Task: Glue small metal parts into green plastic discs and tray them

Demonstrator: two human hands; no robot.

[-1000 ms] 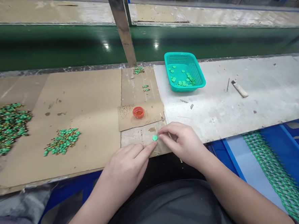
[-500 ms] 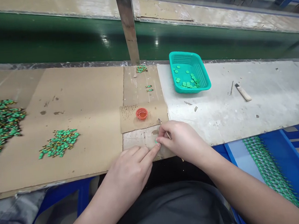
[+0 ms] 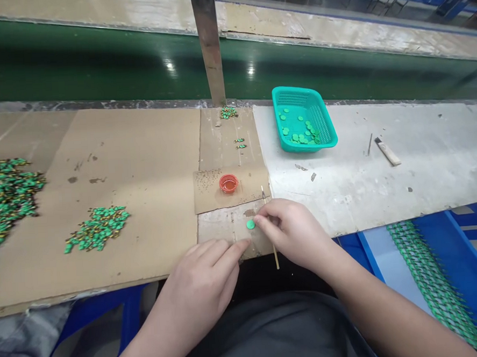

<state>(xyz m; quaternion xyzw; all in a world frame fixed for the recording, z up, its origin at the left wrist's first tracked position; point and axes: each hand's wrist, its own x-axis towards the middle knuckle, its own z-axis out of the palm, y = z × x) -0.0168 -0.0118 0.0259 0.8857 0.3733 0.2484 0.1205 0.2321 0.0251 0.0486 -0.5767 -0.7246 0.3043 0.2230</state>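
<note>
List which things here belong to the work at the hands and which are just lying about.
At work: right hand holding a thin wooden stick; green disc; left hand resting on the cardboard; red cup.

Lying about: teal plastic basket; white-handled tool; green-and-gold heap; blue crate.

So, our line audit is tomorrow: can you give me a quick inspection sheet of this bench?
Surface: cardboard sheets over a scuffed white bench.
Job's things: green disc on the cardboard between the hands; red cup of liquid; teal basket of green discs.
Hands: right hand pinches a thin wooden stick; left hand lies open on the cardboard.
Clutter: small knife on the bench.
Cables: nothing seen.
Surroundings: green belt behind, blue crate at right.
</note>
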